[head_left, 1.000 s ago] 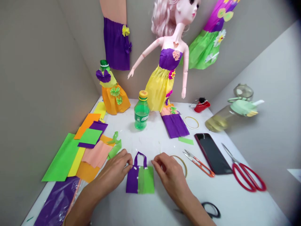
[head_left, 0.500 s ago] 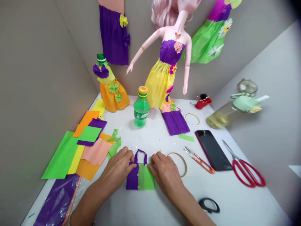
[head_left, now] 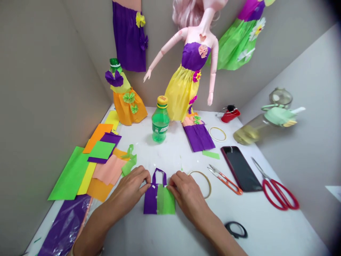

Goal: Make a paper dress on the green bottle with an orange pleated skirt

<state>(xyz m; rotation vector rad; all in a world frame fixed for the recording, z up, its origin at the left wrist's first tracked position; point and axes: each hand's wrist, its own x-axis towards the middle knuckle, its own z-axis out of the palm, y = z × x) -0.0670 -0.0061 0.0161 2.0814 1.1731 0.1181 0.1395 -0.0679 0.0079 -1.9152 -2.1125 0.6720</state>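
A small paper bag [head_left: 159,200], half purple and half green with a purple loop handle, lies flat on the white table [head_left: 186,234]. My left hand [head_left: 130,190] presses its fingertips on the bag's top left corner by the handle. At the top right corner my right hand [head_left: 188,193] does the same, fingers bent down onto the paper. Both hands rest on the table, one on each side of the bag.
Sheets of coloured paper [head_left: 99,167] lie at the left. Behind stand a green bottle [head_left: 160,122], a doll in a yellow and purple dress [head_left: 190,76] and a dressed bottle [head_left: 125,97]. Tape rings [head_left: 204,179], orange snips [head_left: 226,179], a phone [head_left: 241,167] and red scissors [head_left: 277,192] lie right.
My right hand has slid left onto the bag's top right corner. The left hand stays at the other corner. The view has tipped down slightly.
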